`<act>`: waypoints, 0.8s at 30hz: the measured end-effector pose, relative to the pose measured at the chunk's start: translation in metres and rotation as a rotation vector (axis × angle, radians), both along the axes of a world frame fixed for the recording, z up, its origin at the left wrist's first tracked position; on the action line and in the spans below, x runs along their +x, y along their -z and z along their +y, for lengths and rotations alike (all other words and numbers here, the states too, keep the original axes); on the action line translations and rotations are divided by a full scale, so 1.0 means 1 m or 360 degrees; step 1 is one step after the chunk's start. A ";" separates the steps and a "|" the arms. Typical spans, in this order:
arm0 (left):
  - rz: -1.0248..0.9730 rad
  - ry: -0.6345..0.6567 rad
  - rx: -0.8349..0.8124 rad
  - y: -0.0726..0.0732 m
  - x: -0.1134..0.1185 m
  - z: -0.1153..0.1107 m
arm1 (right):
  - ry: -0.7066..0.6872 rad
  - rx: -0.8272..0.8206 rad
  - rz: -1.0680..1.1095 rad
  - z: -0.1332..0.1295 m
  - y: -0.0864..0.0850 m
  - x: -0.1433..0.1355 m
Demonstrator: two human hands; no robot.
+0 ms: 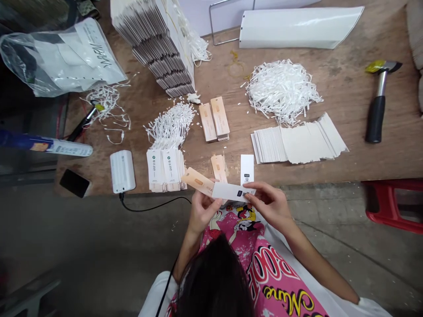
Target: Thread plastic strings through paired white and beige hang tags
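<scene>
Head view: string heap (282,91) beyond held cards (227,192); hammer (376,115) right.

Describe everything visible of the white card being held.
The white card is slim, rectangular and paper-like, with a dark printed block toward its right end. Held crosswise by the table, it overlaps the orange card at its left end. The right hand pinches its right end; the left hand is at the other.

Head view: the counter (343,83) is seen from above the person's head (216,281), forward and steeply downward, at moderate range; the floor (380,259) is included below.
</scene>
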State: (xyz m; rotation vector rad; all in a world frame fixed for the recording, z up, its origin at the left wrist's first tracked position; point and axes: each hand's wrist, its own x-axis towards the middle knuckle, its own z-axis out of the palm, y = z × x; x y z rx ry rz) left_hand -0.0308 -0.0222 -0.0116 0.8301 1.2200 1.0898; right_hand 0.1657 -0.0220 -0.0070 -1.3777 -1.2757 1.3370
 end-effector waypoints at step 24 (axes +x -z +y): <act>0.0781 0.0272 -0.0270 -0.016 -0.010 0.015 | -0.0602 0.0091 -0.0290 0.026 -0.008 0.028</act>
